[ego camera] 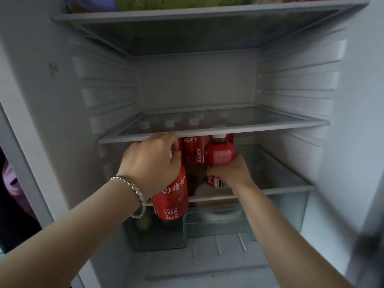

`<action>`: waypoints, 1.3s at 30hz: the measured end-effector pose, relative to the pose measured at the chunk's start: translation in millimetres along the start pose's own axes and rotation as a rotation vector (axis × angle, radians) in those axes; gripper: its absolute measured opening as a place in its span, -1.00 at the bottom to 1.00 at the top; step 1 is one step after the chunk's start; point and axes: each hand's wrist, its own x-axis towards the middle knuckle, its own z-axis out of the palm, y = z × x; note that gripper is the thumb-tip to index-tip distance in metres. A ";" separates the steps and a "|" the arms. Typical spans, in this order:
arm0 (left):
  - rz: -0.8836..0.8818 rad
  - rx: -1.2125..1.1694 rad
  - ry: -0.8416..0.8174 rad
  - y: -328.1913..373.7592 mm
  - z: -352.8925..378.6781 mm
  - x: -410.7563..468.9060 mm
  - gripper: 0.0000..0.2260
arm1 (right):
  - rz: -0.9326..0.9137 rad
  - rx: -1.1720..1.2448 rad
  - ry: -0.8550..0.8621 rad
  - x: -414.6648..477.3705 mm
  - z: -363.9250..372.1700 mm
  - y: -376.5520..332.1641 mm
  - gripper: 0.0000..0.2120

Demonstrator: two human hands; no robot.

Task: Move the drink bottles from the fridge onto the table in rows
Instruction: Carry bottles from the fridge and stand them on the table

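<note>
Two at a time, likely to save trips: the left hand clasps the top of a red juice bottle hanging just outside the fridge shelf, while the right hand wraps a second juice bottle low on its body, under the cramped upper glass shelf

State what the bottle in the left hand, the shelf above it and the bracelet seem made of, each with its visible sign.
Bottle: probably plastic under a glossy red printed wrap; its surface catches light. Shelf: seemingly clear glass in a white plastic-looking frame; caps show through it. Bracelet: likely silvery metal; its links glint.
</note>
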 end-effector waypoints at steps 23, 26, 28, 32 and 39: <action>-0.090 -0.317 -0.267 -17.2 13.4 -65.2 -0.41 | -0.346 -0.576 -0.521 -119.4 -0.2 -8.1 -0.26; -0.126 -0.253 -0.266 -19.6 14.0 -63.5 -0.45 | -0.288 -0.590 -0.685 -110.8 -4.2 -16.3 -0.29; -0.134 -0.199 -0.233 -21.1 12.9 -61.2 -0.51 | -0.210 -0.445 -0.747 -97.7 -9.6 -30.4 -0.26; -0.208 -0.205 -0.239 -24.9 9.6 -54.6 -0.53 | -0.270 -0.206 -0.335 -36.2 8.6 -34.3 -0.49; -0.207 -0.150 -0.303 -34.9 5.1 -37.3 -0.52 | -0.005 -0.038 -0.074 64.5 59.8 -15.9 -0.16</action>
